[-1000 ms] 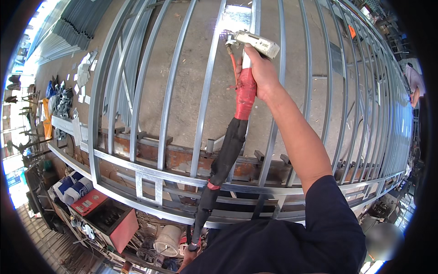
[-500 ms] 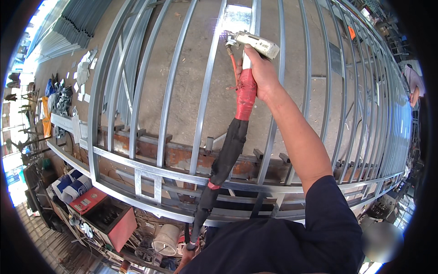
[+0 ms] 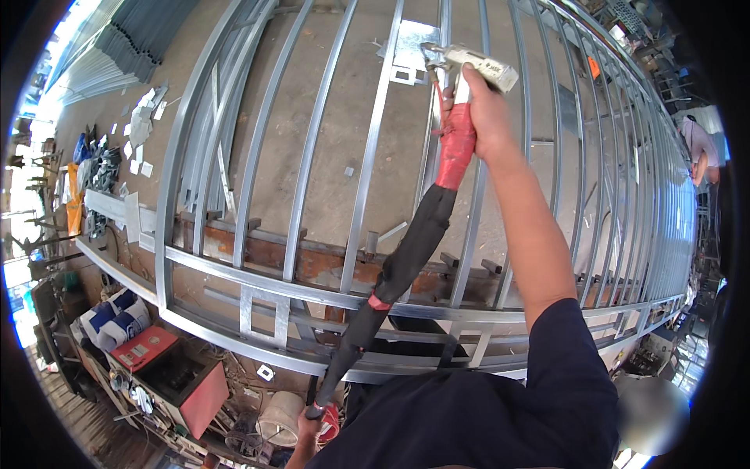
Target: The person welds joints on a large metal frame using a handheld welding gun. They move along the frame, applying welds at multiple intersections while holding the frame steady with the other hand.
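My right hand (image 3: 491, 117) is closed round the grip of a welding gun (image 3: 484, 67), which has a pale box-shaped body and a small metal nozzle. The nozzle is above the metal frame's bars (image 3: 377, 141), near a shiny sheet plate (image 3: 416, 45); I cannot tell whether it touches anything. Red tape wraps the gun's lower grip, and a thick black-sleeved cable (image 3: 402, 258) runs from it down to the lower left. There my left hand (image 3: 308, 430) is closed on the cable's lower part, its fingers partly hidden.
Long parallel bars cross the view, joined to a near rail (image 3: 344, 298). At lower left stand a red metal box (image 3: 205, 397), rolled packs (image 3: 125, 324) and a whitish bucket (image 3: 281, 417). Corrugated sheets (image 3: 129, 47) lie far left. Another person (image 3: 703, 148) is at far right.
The welding gun and my right hand have moved right, away from the bar the nozzle was at. The bright glow at the nozzle is gone. My left hand is slightly further left.
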`<state>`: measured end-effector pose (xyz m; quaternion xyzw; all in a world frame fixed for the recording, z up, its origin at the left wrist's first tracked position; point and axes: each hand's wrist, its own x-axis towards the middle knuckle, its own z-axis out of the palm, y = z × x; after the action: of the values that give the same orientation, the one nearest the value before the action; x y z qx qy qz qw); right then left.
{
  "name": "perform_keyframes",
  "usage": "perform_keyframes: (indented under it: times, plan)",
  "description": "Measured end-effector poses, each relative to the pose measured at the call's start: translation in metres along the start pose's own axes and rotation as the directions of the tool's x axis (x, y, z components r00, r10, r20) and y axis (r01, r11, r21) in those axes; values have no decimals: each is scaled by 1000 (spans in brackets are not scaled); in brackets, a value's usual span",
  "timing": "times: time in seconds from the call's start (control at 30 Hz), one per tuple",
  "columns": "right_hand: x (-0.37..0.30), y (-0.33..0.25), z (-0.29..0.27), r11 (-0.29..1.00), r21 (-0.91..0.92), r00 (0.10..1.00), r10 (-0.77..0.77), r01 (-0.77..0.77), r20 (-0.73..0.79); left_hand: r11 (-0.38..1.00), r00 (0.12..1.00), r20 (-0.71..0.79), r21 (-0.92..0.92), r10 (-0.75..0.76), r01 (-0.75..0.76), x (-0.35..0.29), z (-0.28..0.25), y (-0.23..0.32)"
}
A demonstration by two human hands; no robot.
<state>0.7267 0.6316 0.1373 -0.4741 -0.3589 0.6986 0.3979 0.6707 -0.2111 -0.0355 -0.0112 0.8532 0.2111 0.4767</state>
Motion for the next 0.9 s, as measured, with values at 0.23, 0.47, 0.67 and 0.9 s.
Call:
perform_keyframes:
  times: [0.23, 0.47, 0.67, 0.9]
  plan:
    - [69, -17, 10, 956, -262, 980, -166, 132, -111, 973, 976, 141, 139, 166, -186, 62, -29, 41]
    - [117, 0, 40, 781, -616, 954, -251, 100, -163, 838, 832, 318, 164, 454, -520, 62, -56, 132]
    - [131, 13, 70, 636, -770, 929, -316, 54, -196, 781, 776, 337, 155, 533, -604, 74, -57, 126]
    - [150, 26, 92, 386, -922, 926, -348, -4, -149, 752, 716, 358, 54, 600, -657, 79, -63, 167]
